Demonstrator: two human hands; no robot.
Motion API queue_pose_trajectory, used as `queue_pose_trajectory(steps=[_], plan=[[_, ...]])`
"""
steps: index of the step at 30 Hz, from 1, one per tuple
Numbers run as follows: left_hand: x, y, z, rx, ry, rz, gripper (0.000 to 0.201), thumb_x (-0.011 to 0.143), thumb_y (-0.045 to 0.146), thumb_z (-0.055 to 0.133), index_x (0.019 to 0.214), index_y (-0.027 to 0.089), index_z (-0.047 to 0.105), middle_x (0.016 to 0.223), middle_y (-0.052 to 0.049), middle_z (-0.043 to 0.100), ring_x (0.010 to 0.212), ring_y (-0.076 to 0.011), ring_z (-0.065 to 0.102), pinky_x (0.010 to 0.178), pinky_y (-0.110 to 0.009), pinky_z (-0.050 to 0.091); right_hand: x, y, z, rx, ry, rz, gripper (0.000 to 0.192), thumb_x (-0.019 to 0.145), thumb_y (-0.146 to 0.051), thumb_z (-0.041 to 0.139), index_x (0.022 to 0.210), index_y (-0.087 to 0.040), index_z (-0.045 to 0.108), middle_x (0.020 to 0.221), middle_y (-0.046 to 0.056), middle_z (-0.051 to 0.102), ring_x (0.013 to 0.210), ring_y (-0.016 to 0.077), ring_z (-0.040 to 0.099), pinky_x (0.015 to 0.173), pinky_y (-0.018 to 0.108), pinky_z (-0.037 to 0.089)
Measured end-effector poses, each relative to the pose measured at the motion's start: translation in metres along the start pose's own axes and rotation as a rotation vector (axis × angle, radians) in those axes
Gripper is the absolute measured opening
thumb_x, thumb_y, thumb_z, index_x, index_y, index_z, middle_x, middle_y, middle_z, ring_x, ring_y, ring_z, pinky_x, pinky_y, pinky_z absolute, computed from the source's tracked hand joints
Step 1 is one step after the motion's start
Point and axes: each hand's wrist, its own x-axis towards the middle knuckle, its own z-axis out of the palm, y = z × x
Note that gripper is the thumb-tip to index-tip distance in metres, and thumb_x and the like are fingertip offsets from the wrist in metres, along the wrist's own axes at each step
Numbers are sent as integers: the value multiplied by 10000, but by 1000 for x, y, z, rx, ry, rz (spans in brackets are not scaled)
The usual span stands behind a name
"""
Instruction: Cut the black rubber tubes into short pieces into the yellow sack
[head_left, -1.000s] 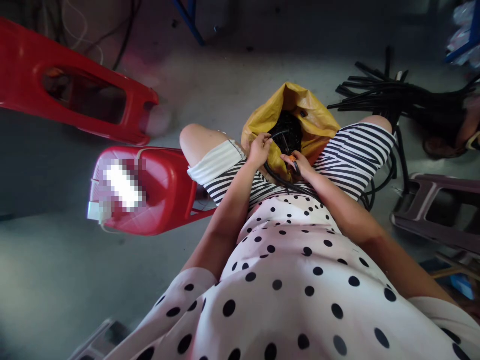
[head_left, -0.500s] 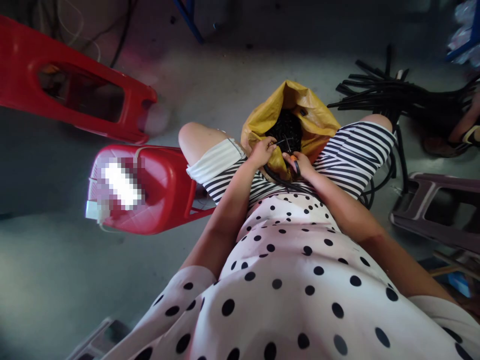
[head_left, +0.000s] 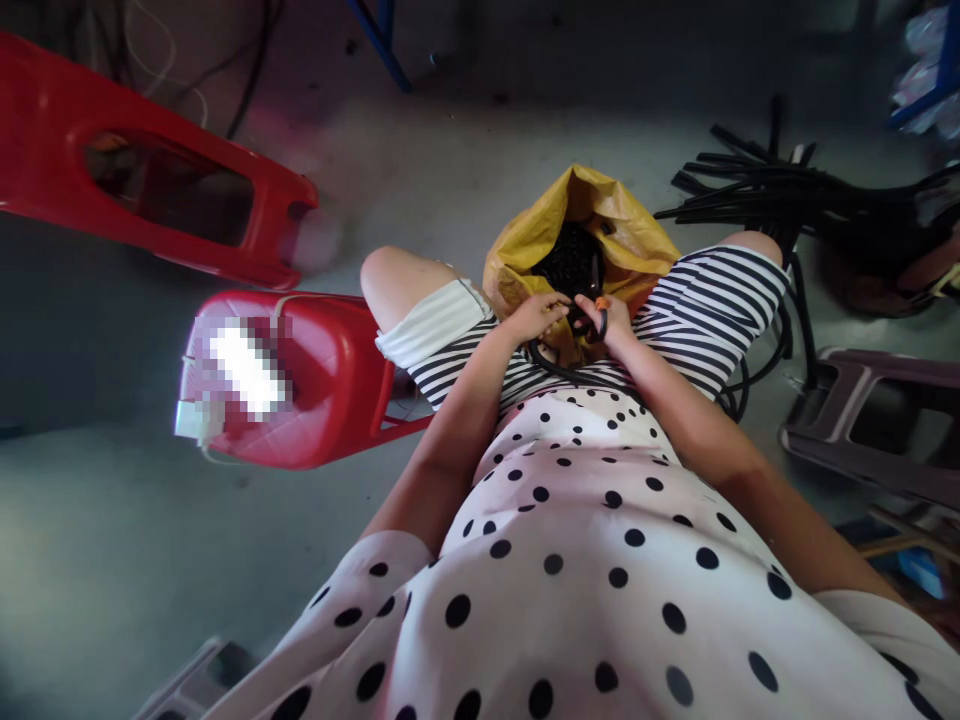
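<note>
Sitting between the person's knees is a crinkled yellow bag (head_left: 630, 235), woven plastic by the look, mouth open on a dark tangle of thin black ties (head_left: 571, 262). Both hands meet at the bag's near rim. The left hand (head_left: 538, 315) has fingers curled, pinching something thin and black, too small to tell exactly what. The right hand (head_left: 613, 318) is clenched round a small orange-handled tool (head_left: 601, 303) (prob. a cutter, only the tip shows) with a black ring by the fingers. A smooth black cable (head_left: 559, 368) loops just below the bag, across the striped shorts (head_left: 705, 300).

Left of the bag stands a glossy red plastic stool (head_left: 315, 385), top quilted in a diamond pattern; a blurred label on it can't be read. Farther left of the bag, a second red stool (head_left: 150, 200) lies tipped. Right of the bag, a fan of stiff black strips (head_left: 765, 190) on the grey concrete floor (head_left: 112, 560), and a dull purple stool (head_left: 877, 430) nearer. No legible writing anywhere.
</note>
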Motion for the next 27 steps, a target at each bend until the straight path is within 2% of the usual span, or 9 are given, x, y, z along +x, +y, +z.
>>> queue_pose_trajectory(steps=[2, 4, 5, 7, 10, 12, 16, 23, 27], plan=[[-5, 1, 2, -63, -128, -55, 343, 1015, 352, 657, 1305, 196, 750, 698, -9, 681, 534, -185, 640, 657, -361, 607, 3, -1, -1, 82, 82, -10, 591, 775, -660, 867, 877, -268, 437, 705, -41, 533, 573, 147, 521, 504, 288, 458], [-5, -2, 1, -86, -136, -81, 254, 1003, 347, 673, 1166, 182, 776, 699, -20, 689, 555, -196, 663, 657, -367, 615, 5, -1, -3, 110, 215, -19, 594, 777, -612, 880, 915, -275, 410, 724, -58, 516, 580, 144, 534, 506, 281, 464], [-3, -5, -1, -80, -79, -87, 203, 996, 327, 672, 1079, 174, 776, 707, -27, 694, 590, -204, 681, 683, -374, 626, 6, -1, -3, 120, 258, -15, 582, 798, -601, 868, 937, -278, 405, 724, -59, 520, 583, 149, 545, 512, 282, 464], [4, -11, -8, -40, 155, -75, 153, 989, 277, 654, 995, 166, 759, 761, -48, 721, 716, -229, 727, 793, -398, 647, 7, 0, -4, 125, 245, 5, 555, 849, -630, 825, 957, -279, 410, 706, -51, 540, 591, 166, 564, 529, 294, 459], [15, -20, -19, 40, 553, -19, 186, 986, 232, 637, 1103, 158, 760, 1016, -110, 796, 1052, -279, 757, 1059, -433, 595, 4, 2, -2, 22, 80, 32, 599, 830, -736, 810, 903, -274, 437, 660, -42, 530, 587, 172, 542, 541, 301, 420], [20, -23, -22, 80, 643, 7, 236, 979, 230, 660, 1180, 159, 761, 1178, -137, 800, 1221, -296, 723, 1171, -427, 527, 1, 3, 0, -98, -7, 22, 639, 775, -771, 836, 849, -269, 448, 657, -45, 509, 599, 162, 515, 548, 293, 386], [20, -23, -20, 115, 592, 42, 284, 987, 214, 664, 1241, 142, 769, 1230, -145, 808, 1221, -295, 736, 1166, -408, 529, -3, 2, 2, -247, -92, -9, 644, 755, -793, 826, 822, -258, 476, 695, -38, 512, 658, 164, 509, 589, 298, 368], [16, -19, -14, 155, 483, 90, 261, 965, 151, 683, 1199, 112, 792, 1156, -139, 828, 1150, -286, 756, 1121, -398, 551, -3, 2, -2, -192, -123, 18, 628, 798, -825, 759, 865, -265, 482, 706, -20, 541, 700, 196, 531, 604, 309, 369], [16, -17, -14, 124, 486, 98, 273, 963, 142, 684, 1214, 115, 787, 1176, -134, 825, 1169, -276, 752, 1134, -392, 546, -2, 3, -2, -190, -132, 33, 622, 796, -822, 764, 886, -264, 505, 710, -11, 561, 715, 211, 554, 605, 313, 385]])
